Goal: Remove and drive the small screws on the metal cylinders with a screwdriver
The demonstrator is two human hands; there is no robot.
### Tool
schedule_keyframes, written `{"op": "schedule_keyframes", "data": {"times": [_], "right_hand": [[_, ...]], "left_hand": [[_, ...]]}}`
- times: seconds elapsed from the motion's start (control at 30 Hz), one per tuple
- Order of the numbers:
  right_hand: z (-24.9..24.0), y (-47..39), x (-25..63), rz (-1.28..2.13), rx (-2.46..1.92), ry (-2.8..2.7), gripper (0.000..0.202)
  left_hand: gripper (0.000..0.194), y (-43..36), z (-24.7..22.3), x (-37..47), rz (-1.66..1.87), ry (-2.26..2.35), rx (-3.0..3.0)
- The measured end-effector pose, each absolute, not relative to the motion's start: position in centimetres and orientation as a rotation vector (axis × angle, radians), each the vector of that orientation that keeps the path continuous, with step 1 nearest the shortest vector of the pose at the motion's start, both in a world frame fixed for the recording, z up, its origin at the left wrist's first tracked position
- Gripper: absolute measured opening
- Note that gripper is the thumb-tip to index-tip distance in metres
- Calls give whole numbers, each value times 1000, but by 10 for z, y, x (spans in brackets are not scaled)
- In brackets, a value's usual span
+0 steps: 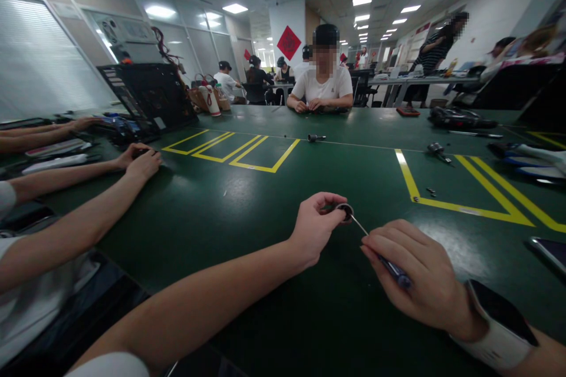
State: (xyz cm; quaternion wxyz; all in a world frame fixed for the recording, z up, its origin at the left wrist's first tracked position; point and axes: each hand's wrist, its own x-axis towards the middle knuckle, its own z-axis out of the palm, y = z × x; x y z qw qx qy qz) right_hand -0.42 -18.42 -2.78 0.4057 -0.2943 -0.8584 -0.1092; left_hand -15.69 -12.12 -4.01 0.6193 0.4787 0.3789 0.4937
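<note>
Above the green table, my left hand (312, 228) pinches a small round part (346, 211) with a metallic rim and a dark middle. Its exact kind is not plain, and my fingers cover some of it. My right hand (418, 274) is closed around a screwdriver (397, 273) with a bluish handle and a thin metal shaft. The shaft points up and left, and its tip meets the round part or lies right at it; whether it sits in a screw I cannot see. A watch with a pale strap is on my right wrist.
Yellow tape marks the green table (265, 206). Tiny metal pieces (431, 192) lie inside the right-hand outline. Farther off are a small dark part (315, 138), another dark part (437, 150) and a black tool (462, 118). A co-worker's hands (144, 162) are at the left; another person sits opposite.
</note>
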Motion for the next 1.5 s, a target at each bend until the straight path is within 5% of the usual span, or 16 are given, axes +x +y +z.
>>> {"op": "schedule_keyframes", "data": {"times": [0.47, 0.73, 1.5], "right_hand": [[-20, -187, -4, -119, -788, -2097, 11], [-2, -139, 56, -194, -1524, -1264, 18], [-28, -110, 103, -16, -1816, -1265, 20]], "left_hand": [[13, -120, -40, -157, 1115, 926, 1113], [24, -123, -27, -160, 974, 1039, 1088], [31, -123, -34, -162, 941, 961, 1122]]}}
